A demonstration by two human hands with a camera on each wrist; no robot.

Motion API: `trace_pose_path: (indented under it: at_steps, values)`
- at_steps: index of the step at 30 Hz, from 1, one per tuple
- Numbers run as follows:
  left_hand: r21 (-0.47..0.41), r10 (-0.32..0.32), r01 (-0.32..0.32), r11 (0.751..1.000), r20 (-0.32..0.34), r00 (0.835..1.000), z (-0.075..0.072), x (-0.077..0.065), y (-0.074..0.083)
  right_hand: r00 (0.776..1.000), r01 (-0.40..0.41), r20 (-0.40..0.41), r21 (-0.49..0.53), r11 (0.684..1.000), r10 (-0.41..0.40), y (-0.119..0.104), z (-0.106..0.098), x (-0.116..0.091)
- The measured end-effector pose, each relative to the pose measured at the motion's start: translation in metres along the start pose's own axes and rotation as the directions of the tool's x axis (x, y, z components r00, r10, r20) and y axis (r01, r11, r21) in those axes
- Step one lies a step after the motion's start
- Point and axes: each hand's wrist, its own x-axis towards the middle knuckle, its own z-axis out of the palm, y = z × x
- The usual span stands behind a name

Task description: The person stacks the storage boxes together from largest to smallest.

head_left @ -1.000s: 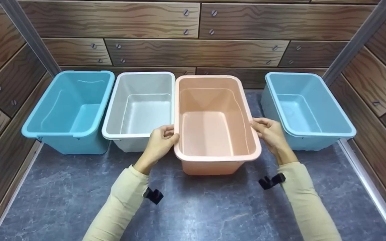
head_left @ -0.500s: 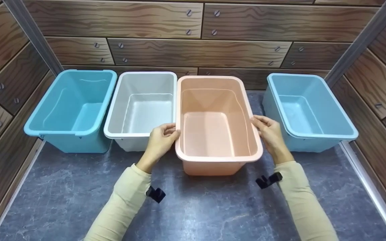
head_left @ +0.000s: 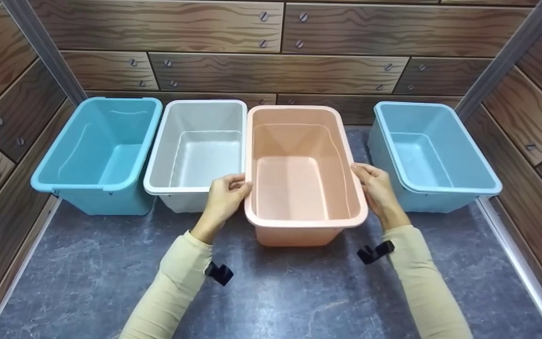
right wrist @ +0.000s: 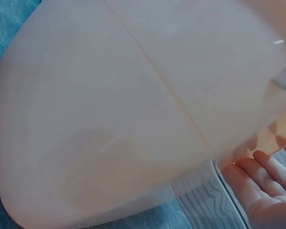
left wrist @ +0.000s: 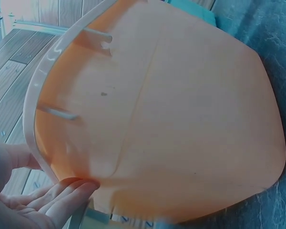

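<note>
We see the peach bin [head_left: 299, 235] just right of the grey bin [head_left: 181, 202]; our left hand's [head_left: 221, 197] fingers pinch its rim nearest the grey bin; our right hand's [head_left: 380, 188] (opposite) pinch the farther rim.

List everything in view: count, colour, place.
Teal bin: 1, teal, far left
Gray bin: 1, pale gray, right of the teal bin
Peach bin: 1, peach, right of the gray bin
Light-blue bin: 1, light blue, far right, apart from the others
Marbled surface: 1, blue-gray, under the bins
Walls: 3, wood-patterned brown, back and both sides
Screw heads: many, gray, on the walls
Posts: 2, gray, back corners
Edge strips: 2, silvery, along the surface's sides
Wrist clips: 2, black, one per arm
Sleeves: 2, pale yellow, forearms
Left hand: 1, bare, gripping the peach bin's left side
Right hand: 1, bare, gripping the peach bin's right side
</note>
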Motion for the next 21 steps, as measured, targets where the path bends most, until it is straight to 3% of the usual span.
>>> trace_pose_path:
  at_steps: [12, 21]
  values:
    - [-0.016, -0.048, 0.049, 0.999, 0.022, 0.999, -0.004, -0.005, 0.001, 0.999, -0.024, 0.042, 0.002, 1.0, 0.023, -0.003, -0.004, -0.005]
    - [-0.078, -0.044, 0.048, 0.996, 0.047, 0.998, -0.009, -0.012, -0.003, 0.994, -0.013, 0.108, -0.015, 1.0, 0.015, -0.001, -0.009, -0.011]
